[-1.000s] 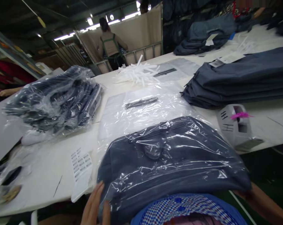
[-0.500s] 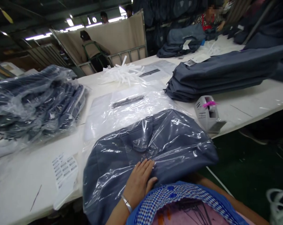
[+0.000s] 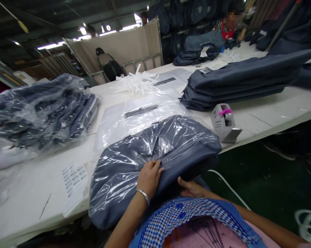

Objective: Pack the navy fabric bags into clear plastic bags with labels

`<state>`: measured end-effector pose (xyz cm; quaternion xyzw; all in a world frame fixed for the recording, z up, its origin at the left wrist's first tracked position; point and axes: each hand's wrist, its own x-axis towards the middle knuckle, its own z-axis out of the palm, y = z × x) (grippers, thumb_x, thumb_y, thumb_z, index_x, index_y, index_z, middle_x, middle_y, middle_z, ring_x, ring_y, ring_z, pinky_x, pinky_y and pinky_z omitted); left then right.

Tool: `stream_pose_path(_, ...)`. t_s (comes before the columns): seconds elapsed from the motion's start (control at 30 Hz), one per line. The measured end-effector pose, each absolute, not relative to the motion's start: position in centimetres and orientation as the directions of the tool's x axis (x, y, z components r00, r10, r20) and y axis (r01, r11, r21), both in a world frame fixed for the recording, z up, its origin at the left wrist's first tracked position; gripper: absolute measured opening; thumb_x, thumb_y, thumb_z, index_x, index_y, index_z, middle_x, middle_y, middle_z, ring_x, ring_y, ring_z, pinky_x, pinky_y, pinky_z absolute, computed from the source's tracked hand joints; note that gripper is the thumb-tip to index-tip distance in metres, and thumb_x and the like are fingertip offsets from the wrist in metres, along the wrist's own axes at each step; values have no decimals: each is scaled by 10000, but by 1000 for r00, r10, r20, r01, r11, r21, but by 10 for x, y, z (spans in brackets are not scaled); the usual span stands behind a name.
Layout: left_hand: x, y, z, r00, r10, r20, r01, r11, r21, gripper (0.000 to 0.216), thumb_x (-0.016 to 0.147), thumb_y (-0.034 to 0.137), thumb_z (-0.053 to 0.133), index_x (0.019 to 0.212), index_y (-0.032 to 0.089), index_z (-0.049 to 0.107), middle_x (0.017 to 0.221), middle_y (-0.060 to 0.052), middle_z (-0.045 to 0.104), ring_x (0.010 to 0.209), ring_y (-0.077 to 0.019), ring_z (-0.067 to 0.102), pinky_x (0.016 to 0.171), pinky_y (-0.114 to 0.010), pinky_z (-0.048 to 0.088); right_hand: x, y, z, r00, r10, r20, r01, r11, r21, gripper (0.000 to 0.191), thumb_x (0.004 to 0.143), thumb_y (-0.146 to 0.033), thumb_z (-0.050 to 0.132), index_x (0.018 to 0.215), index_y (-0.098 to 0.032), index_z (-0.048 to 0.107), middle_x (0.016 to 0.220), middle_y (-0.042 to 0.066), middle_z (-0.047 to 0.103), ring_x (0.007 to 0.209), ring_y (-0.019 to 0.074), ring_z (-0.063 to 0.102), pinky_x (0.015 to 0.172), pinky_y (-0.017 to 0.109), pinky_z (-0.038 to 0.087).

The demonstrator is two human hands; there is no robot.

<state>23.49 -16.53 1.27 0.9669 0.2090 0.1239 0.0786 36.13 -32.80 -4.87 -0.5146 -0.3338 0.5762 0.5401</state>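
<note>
A folded dark blue garment in a clear plastic bag (image 3: 155, 151) lies at the near edge of the white table (image 3: 261, 113), partly over the edge. My left hand (image 3: 149, 175) rests on top of it, fingers curled and pressing the plastic near its front edge. My right hand (image 3: 191, 187) is beneath the front edge of the bagged garment, fingers tucked under it, gripping it from below. A silver bangle sits on my left wrist.
A pile of bagged garments (image 3: 42, 110) lies left. Flat clear bags (image 3: 140, 113) lie behind the garment. A tape dispenser (image 3: 224, 122) stands right, folded unbagged garments (image 3: 238, 82) beyond it. A label sheet (image 3: 74, 179) lies near left. Other people work in the background.
The bagged garment has shifted farther onto the table. My left hand slid toward its front edge, and my right hand came up under that edge.
</note>
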Motion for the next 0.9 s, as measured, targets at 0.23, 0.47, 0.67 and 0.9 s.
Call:
stream_pose_path(0.23,226,-181,38,854,386,349,347,-922,169,256,961,196,481,1124,229,675,1001,-37,706,896,-177,644,774,-291,549,345,-309,-28,79,944,-320,-888,-80,-453,517,767,-532,746,1146,-188,668,1199,99,688,1248,255,551,1067,430,418)
stream_pose_path(0.47,210,-206,23,857,325,400,339,-940,37,654,926,357,528,1485,86,325,1465,-159,490,1369,-277,438,1093,-416,433,351,-293,2,-16,976,-216,-902,-108,-419,588,734,-577,758,1166,-188,673,1224,105,665,1220,274,557,1004,406,466)
stream_pose_path(0.67,217,-198,8,828,395,398,455,-888,-67,745,894,161,505,1553,143,159,1561,-149,346,1451,-309,301,1120,-495,395,354,-282,17,97,980,-174,-708,-55,-704,568,773,-507,756,1211,-157,662,1240,122,658,1213,277,561,1024,418,439)
stream_pose_path(0.9,219,-154,48,729,510,456,540,-838,74,877,702,-31,458,1520,250,317,1436,-62,539,1240,-248,585,993,-343,511,370,-266,27,24,986,167,-298,166,-940,672,789,-406,753,1390,-204,531,1384,91,575,1280,271,525,1108,434,378)
